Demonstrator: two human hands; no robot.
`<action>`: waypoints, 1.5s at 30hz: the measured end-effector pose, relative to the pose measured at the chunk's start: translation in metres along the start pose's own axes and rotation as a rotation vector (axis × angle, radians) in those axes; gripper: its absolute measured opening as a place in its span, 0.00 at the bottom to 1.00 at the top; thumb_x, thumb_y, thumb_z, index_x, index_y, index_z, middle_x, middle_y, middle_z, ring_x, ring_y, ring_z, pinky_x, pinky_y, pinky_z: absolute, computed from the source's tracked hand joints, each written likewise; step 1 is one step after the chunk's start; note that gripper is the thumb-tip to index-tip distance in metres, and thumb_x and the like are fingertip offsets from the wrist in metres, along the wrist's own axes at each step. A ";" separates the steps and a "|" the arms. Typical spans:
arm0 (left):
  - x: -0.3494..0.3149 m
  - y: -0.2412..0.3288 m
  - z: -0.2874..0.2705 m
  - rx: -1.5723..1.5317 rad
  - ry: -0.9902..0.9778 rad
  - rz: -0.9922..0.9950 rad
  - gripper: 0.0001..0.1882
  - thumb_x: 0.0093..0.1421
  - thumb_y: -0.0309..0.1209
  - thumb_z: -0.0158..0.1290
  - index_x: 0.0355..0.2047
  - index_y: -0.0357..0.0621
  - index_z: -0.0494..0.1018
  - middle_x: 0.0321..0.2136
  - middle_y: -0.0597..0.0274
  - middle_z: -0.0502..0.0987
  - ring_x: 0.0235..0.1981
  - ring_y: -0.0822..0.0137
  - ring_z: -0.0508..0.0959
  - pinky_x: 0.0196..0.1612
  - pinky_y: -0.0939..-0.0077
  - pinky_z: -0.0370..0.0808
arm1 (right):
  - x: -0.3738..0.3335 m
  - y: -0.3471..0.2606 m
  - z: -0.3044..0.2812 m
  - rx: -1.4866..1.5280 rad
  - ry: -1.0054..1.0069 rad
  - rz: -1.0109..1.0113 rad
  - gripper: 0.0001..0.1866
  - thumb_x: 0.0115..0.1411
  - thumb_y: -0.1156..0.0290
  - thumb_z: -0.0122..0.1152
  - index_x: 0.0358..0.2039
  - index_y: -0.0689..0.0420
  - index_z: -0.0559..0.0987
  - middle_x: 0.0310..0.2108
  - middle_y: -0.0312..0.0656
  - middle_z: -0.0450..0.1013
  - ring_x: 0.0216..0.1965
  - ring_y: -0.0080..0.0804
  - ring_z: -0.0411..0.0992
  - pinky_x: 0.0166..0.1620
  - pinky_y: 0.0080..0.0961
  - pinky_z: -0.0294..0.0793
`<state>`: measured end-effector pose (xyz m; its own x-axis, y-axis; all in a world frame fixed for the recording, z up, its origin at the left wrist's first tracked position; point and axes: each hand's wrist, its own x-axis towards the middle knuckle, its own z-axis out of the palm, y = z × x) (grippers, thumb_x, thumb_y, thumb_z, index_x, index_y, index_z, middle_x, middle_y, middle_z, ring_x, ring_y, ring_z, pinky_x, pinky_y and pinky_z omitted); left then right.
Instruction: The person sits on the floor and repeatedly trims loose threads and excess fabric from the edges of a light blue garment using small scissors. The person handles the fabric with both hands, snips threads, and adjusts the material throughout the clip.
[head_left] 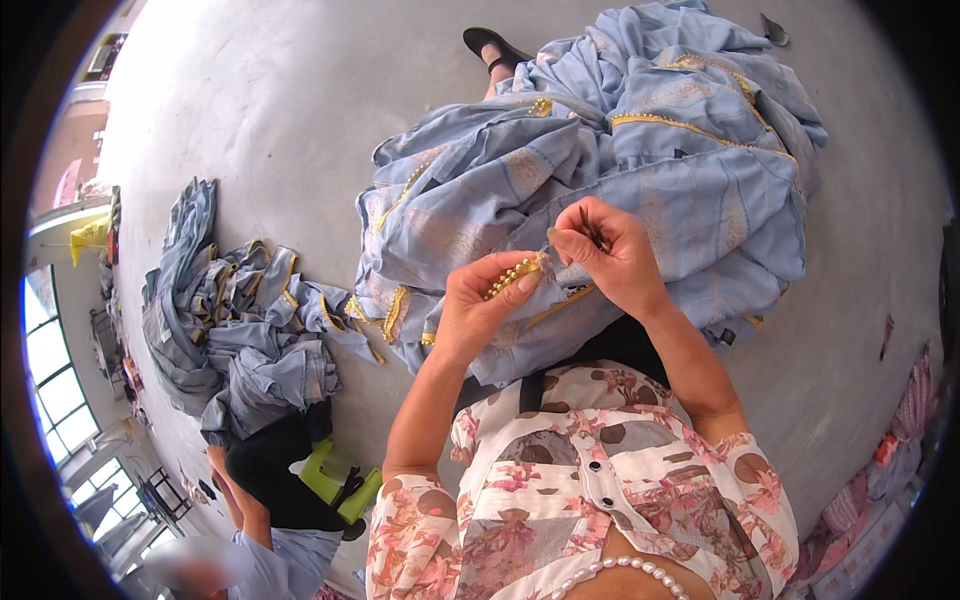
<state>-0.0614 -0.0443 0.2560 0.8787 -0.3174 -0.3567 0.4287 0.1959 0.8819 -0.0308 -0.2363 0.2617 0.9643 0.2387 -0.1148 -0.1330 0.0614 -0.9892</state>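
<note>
My left hand (480,300) is closed, with the end of a yellow beaded trim (514,278) pinched between thumb and fingers. Small gold-coloured beads run along that trim. Just to the right, my right hand (618,258) is closed around small dark thread snips (593,230), whose pointed blades stick out past the fingers. Its thumb and forefinger nearly meet close to the trim's end; any thread between the hands is too fine to make out. Over my lap spreads a large light-blue patterned cloth (690,215), edged with yellow beaded trim in several places.
At left, a second heap of blue-grey cloth (250,330) with yellow edging lies by a seated co-worker (285,560) and a lime-green stool (335,485). A black shoe (495,45) shows beyond my cloth. Pinkish fabric (850,505) sits at the lower right.
</note>
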 end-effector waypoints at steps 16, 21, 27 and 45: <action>0.002 0.005 0.000 0.068 -0.087 -0.073 0.14 0.61 0.28 0.54 0.47 0.39 0.74 0.33 0.75 0.74 0.33 0.85 0.67 0.36 0.91 0.65 | -0.008 -0.006 -0.019 -0.326 -0.184 -0.048 0.13 0.57 0.66 0.63 0.32 0.61 0.71 0.22 0.44 0.73 0.23 0.31 0.74 0.27 0.25 0.70; 0.003 0.010 0.000 0.122 -0.109 -0.157 0.13 0.62 0.27 0.54 0.46 0.38 0.75 0.33 0.75 0.75 0.33 0.84 0.68 0.37 0.90 0.66 | -0.009 -0.006 -0.018 -0.427 -0.175 -0.118 0.12 0.57 0.66 0.63 0.31 0.61 0.71 0.21 0.44 0.73 0.21 0.30 0.73 0.25 0.24 0.69; 0.003 0.015 -0.003 0.153 -0.186 -0.193 0.13 0.62 0.30 0.53 0.46 0.39 0.75 0.33 0.74 0.74 0.33 0.84 0.68 0.37 0.90 0.65 | -0.010 0.002 -0.024 -0.074 -0.012 0.007 0.12 0.59 0.67 0.62 0.33 0.63 0.72 0.24 0.37 0.74 0.26 0.19 0.72 0.28 0.18 0.69; 0.004 0.015 -0.001 0.198 -0.141 -0.206 0.13 0.61 0.30 0.55 0.43 0.37 0.76 0.30 0.74 0.75 0.30 0.84 0.67 0.33 0.90 0.64 | -0.011 0.001 -0.020 -0.362 -0.147 -0.069 0.11 0.59 0.66 0.62 0.32 0.60 0.73 0.20 0.39 0.73 0.20 0.24 0.71 0.24 0.20 0.68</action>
<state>-0.0514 -0.0420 0.2673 0.7340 -0.4596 -0.5000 0.5334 -0.0655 0.8433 -0.0368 -0.2585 0.2606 0.9217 0.3834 -0.0590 0.0453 -0.2574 -0.9652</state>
